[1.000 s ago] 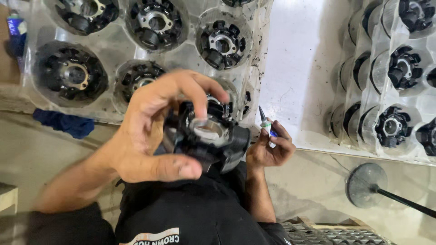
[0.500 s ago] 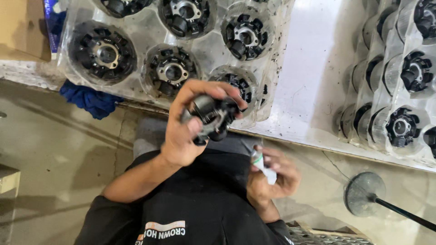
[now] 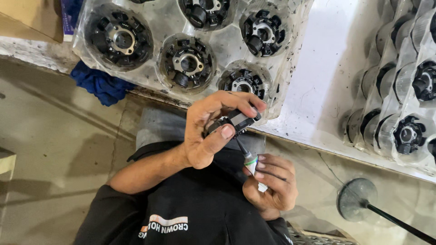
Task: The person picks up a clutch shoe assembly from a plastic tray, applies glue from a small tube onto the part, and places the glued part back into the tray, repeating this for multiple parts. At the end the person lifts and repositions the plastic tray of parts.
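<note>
My left hand grips a small black round part with wound coils, turned edge-on between thumb and fingers, just in front of the table edge. Below it, my right hand holds a small white applicator tube with a thin black nozzle. The nozzle points up and its tip meets the underside of the part. Both hands are over my lap, above my black shirt.
A clear plastic tray with several similar black coil parts lies on the white table at top. A second stacked tray stands at right. A blue cloth hangs at left. A round metal disc on a rod sits at lower right.
My left hand has moved the part away from the camera and turned it edge-on. My right hand has brought the tube's nozzle up against it.
</note>
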